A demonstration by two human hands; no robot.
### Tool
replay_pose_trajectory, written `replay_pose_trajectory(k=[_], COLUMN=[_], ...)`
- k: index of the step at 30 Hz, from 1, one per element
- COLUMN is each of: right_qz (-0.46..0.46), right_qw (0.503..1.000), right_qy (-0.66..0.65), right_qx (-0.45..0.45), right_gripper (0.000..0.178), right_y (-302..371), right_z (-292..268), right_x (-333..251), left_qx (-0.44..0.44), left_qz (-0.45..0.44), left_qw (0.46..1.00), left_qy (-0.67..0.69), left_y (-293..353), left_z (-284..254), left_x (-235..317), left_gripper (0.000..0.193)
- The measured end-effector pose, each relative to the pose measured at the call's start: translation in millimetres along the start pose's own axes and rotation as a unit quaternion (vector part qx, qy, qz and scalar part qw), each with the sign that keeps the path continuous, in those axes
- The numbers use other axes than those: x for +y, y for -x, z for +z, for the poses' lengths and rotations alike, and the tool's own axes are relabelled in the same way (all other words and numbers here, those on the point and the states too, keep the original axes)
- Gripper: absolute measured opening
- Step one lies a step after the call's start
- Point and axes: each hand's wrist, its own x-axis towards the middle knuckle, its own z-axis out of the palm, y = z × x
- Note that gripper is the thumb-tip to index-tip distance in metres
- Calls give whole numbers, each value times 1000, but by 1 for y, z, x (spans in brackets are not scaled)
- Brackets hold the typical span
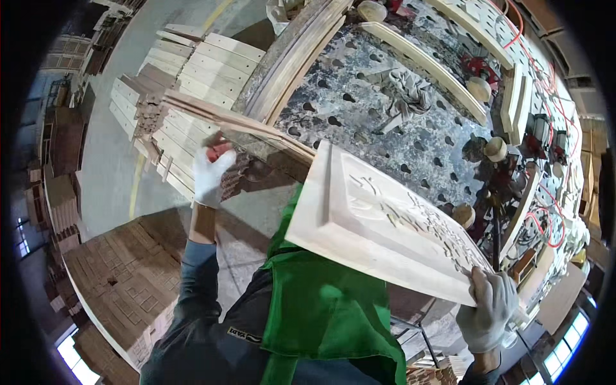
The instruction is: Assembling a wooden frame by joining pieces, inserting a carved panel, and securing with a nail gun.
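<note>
My right hand [490, 310], in a whitish glove, grips the right end of a pale wooden panel [324, 221]. Dark carved marks and a raised inner field cover the panel's face, which tilts in front of my green apron [327, 305]. Off to the left, my gloved left hand [210, 178] is apart from the panel, its fingers closed around a small red object [219, 151]. That object is blurred and I cannot make out its kind. Beyond the panel's left end, thin wooden strips [231, 119] reach over the table's edge.
A metal worktable [321, 96] full of holes holds a crumpled grey cloth [405, 95], long wooden strips [427, 64], round knobs and red hoses [545, 218]. Stacks of pale slats [218, 64] stand on the floor at far left. Brown wooden blocks [125, 276] fill a pallet at lower left.
</note>
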Motion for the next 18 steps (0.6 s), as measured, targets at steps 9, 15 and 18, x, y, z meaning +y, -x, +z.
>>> replay_pose_trajectory(k=[9,15,18], right_qz=[-45,-64,-31], right_qw=[995,994,987], right_qy=[-37,-42,-80], right_qx=[-82,-73,-134], right_gripper=[21,21,27], right_y=[-64,-86,-93], right_z=[23,33,30], right_x=[-44,-57,-62], left_qx=[-89,-120,-172], left_qz=[-56,-515,-524], left_qw=[993,841,827], left_qy=[48,112,109], left_y=[-81,-152,-161], left_z=[49,4,-9], left_x=[-12,-77,-86], left_gripper=[66,88,83])
